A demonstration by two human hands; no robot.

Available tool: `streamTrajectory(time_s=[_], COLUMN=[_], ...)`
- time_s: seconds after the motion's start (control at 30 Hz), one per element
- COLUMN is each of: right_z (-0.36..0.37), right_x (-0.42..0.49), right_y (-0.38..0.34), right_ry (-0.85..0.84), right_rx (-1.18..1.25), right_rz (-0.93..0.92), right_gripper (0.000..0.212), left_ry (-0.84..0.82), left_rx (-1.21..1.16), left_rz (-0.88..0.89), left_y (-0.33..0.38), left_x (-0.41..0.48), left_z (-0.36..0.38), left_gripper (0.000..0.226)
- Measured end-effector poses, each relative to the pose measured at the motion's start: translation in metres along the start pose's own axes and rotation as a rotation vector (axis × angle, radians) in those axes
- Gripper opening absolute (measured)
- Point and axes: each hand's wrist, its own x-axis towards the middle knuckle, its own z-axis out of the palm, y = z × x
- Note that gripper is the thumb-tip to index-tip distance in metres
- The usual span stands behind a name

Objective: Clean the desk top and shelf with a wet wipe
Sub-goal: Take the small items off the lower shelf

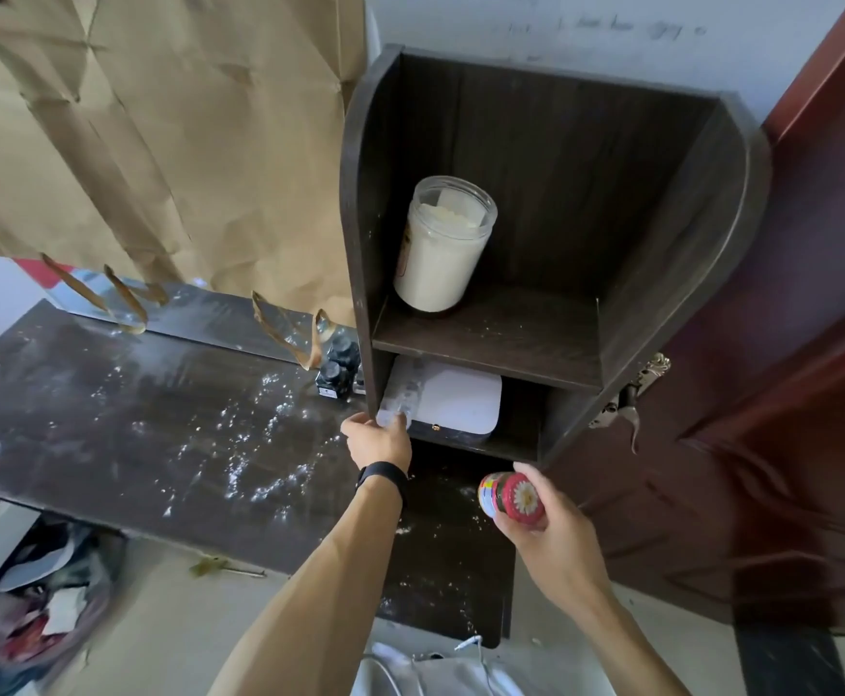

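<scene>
The dark wooden desk top (109, 419) is strewn with white powder and crumbs. A dark shelf unit (661, 253) stands on its right end. On the upper shelf sits an open jar of pale powder (440, 243). My left hand (377, 439), with a black band on the wrist, grips a clear plastic packet (394, 419) at the front of the lower shelf, beside a white box (455, 399). My right hand (545, 524) holds a small jar with a red daisy lid (513, 499) just below the shelf unit. No wet wipe is plainly visible.
Two dark ink bottles (337, 369) stand left of the shelf unit. Brown paper (159, 143) covers the wall behind the desk. A dark red door (786, 394) with a metal handle (628, 399) is on the right. A bag of rubbish (44, 610) lies under the desk.
</scene>
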Motion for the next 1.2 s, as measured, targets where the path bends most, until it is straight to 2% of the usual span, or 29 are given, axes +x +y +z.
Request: streamTrajectory(time_s=[0.13, 0.2, 0.37, 0.53, 0.73, 0.87, 1.2], right_z=[0.009, 0.017, 0.03, 0.045, 0.059, 0.064, 0.064], right_x=[0.031, 0.049, 0.087, 0.109, 0.118, 0.117, 0.119], right_y=[-0.03, -0.047, -0.082, -0.1, -0.098, -0.092, -0.087], right_ry=[0.024, 0.012, -0.011, 0.001, 0.006, 0.018, 0.026], right_rx=[-0.056, -0.074, -0.13, -0.236, -0.107, -0.009, 0.038], right_rz=[-0.082, -0.102, -0.094, -0.093, 0.0, 0.009, 0.054], right_gripper=[0.06, 0.059, 0.06, 0.062, 0.075, 0.073, 0.069], left_ry=[-0.085, -0.095, -0.146, -0.198, -0.226, -0.264, -0.265], left_rx=[-0.13, -0.126, -0.267, -0.323, -0.255, -0.243, -0.225], left_rz=[-0.113, -0.103, -0.186, -0.238, -0.232, -0.24, -0.213], left_y=[-0.01, -0.016, -0.011, 0.0, 0.002, 0.005, 0.006], left_x=[0.004, 0.01, 0.017, 0.025, 0.033, 0.037, 0.03], left_z=[-0.005, -0.009, -0.013, -0.011, -0.011, -0.014, -0.015], left_gripper=[0.017, 0.013, 0.018, 0.007, 0.009, 0.009, 0.014])
